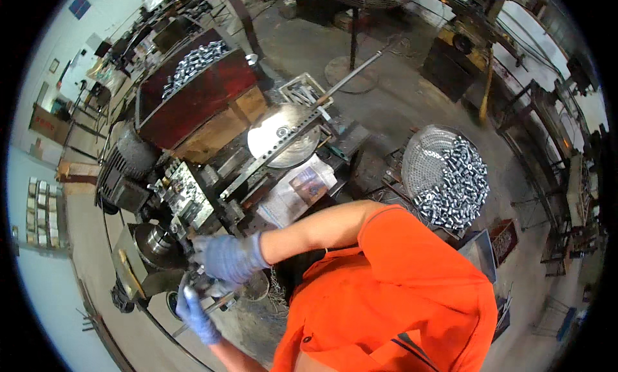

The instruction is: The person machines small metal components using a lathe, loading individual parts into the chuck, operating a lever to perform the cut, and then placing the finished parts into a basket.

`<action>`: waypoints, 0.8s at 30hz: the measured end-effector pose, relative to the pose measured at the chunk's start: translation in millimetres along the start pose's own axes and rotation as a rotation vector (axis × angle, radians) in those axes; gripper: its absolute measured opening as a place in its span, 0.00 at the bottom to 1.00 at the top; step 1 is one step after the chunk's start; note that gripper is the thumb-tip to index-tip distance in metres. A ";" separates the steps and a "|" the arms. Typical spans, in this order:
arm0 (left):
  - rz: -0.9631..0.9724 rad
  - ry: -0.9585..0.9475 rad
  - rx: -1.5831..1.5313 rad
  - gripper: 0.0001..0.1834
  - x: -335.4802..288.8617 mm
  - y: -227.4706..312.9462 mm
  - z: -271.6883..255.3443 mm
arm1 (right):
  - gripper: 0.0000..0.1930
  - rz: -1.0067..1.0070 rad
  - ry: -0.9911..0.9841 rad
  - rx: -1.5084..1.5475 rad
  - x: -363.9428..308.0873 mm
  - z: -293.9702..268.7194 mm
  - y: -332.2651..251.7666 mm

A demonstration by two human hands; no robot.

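Both my hands wear blue-grey gloves and are at a lathe-like machine at the left. My right hand point(230, 257) reaches across beside the machine's round steel chuck point(158, 239). Its fingers are bent against dark metal parts, and what they grip is hidden. Lower down, my left hand point(197, 316) is raised close to the right one, beside a metal bar point(222, 302). The fingers of the left hand are partly bent; whether they hold anything is unclear.
A red bin point(212, 92) of metal parts stands behind the machine. A long perforated bar point(277, 150) slants over a shiny disc point(283, 130). White printed paper point(299, 190) lies nearby. At the right sits a round perforated basket point(421, 156) holding many small metal cylinders point(454, 188).
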State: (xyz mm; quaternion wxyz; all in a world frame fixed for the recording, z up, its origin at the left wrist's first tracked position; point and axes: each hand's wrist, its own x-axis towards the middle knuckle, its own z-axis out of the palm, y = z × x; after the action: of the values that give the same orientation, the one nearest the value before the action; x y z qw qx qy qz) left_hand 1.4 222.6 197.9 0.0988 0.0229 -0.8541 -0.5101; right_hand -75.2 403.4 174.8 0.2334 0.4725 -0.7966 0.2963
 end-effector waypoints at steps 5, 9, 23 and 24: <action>0.061 -0.263 -0.062 0.18 18.1 4.6 87.4 | 0.25 0.299 -0.187 0.087 -53.0 -45.9 -1.0; -0.040 -0.301 -0.249 0.17 9.7 20.0 120.5 | 0.18 0.263 0.019 0.091 -100.6 -75.9 6.9; -0.289 -0.329 -0.704 0.17 -8.4 23.3 130.0 | 0.36 1.390 -0.337 -0.305 -250.6 -92.5 220.4; -0.292 -0.367 -0.688 0.19 -8.5 27.0 125.0 | 0.37 1.407 -0.463 -0.366 -247.0 -91.0 223.7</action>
State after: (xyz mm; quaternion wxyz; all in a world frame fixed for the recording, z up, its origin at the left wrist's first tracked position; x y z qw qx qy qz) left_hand -12.7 345.0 162.8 -0.1265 0.0183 -0.6251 -0.7700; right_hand -156.3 702.8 22.6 -0.1087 -0.1425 -0.9749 0.1319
